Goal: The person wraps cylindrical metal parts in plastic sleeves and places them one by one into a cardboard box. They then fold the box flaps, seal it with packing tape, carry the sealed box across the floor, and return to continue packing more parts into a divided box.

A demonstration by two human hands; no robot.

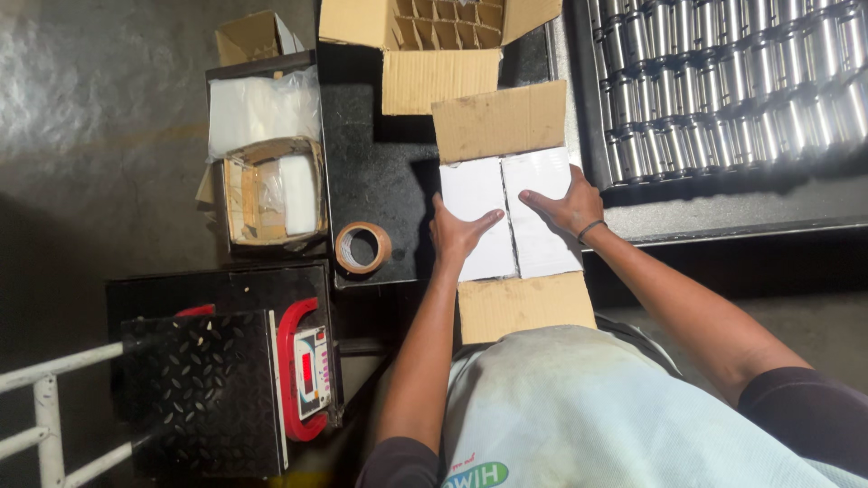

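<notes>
1. The carton (512, 217) sits on the black table (371, 172), straight in front of the person, with all else placed around it.
2. Its two white inner flaps (475, 194) are already folded down and meet along a middle seam; that step looks done.
3. The left hand (458, 231) lies flat and open on the left white flap, fingers spread, pressing rather than gripping anything.
4. The right hand (570, 206) lies flat and open on the right white flap, likewise pressing and holding nothing.
5. The two brown outer flaps (500, 120) still stand open, one on the far side of the carton and one on the near side, so closing is only about half done by my reading.
6. The tape roll (363, 247) lies untouched on the table, left of the carton; no tape shows on the seam.
7. A second, open box (440, 36) with a divider grid stands beyond the carton.
8. A tray of metal cylinders (723, 81) lies right of the carton.
9. A scale (217, 389) stands down to the left of the carton.
</notes>
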